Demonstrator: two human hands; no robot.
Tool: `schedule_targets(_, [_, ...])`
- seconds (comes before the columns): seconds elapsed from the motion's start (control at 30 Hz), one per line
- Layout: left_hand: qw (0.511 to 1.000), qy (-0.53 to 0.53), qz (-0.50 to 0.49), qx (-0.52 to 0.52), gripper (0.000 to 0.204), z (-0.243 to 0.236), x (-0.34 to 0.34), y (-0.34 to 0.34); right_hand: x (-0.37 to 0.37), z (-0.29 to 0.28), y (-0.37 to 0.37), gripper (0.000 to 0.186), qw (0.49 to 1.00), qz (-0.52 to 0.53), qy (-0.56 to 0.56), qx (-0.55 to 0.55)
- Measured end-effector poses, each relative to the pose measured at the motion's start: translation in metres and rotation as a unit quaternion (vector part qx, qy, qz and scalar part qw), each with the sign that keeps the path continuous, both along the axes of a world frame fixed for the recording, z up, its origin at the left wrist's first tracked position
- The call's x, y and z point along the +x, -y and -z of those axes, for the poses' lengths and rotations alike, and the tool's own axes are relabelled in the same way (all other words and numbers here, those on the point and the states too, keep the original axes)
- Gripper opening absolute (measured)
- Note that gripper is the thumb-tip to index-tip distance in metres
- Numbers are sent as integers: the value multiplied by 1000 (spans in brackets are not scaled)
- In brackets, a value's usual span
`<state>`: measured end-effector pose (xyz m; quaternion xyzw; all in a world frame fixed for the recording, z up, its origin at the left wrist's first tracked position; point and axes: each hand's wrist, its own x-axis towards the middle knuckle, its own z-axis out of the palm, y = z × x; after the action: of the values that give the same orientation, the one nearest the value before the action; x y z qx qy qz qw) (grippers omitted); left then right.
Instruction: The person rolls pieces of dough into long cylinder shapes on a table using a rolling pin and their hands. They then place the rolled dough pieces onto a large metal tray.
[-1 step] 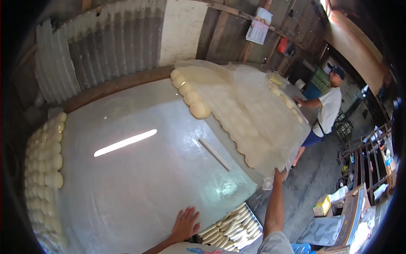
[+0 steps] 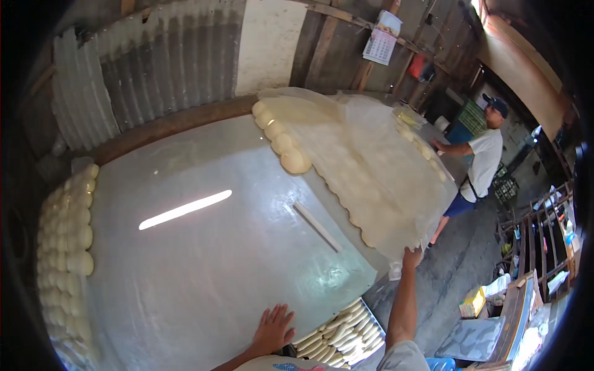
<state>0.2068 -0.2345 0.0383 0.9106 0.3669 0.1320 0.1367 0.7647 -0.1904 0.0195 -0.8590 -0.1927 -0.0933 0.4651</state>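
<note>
My left hand (image 2: pixel 272 328) lies flat, fingers spread, on the shiny metal table (image 2: pixel 216 278) near its front edge. My right hand (image 2: pixel 411 256) reaches out to the table's right corner and pinches the lower edge of a clear plastic sheet (image 2: pixel 371 167). The sheet covers rows of pale dough balls on the table's far right part. A few uncovered dough balls (image 2: pixel 281 142) sit along the sheet's left edge. More dough balls (image 2: pixel 68 235) are packed in rows along the table's left side. A thin white stick (image 2: pixel 317 226) lies on the bare metal between them.
A tray of long dough pieces (image 2: pixel 346 334) sits below the table's front edge. Another person in a white shirt and cap (image 2: pixel 482 154) stands at the table's far right side. Corrugated metal wall (image 2: pixel 154 68) behind; wooden shelves (image 2: pixel 538 247) and boxes on the right.
</note>
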Motion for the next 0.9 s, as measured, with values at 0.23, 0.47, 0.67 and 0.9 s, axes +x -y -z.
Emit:
schedule_targets(0.23, [998, -1, 12, -57, 51, 4, 1, -4, -38, -46, 7, 38, 987, -56, -19, -148])
schedule_targets(0.47, [997, -7, 7, -76, 52, 3, 5, -8, -87, -65, 0, 44, 938, 72, 294, -166])
schedule_targets(0.67, [996, -24, 3, -87, 51, 3, 5, -9, -221, -65, -104, 45, 870, -442, 205, -72])
schedule_targets(0.9, [986, -22, -6, -165, 54, 17, 11, -3, -274, -37, -319, 78, 844, -473, 163, -193])
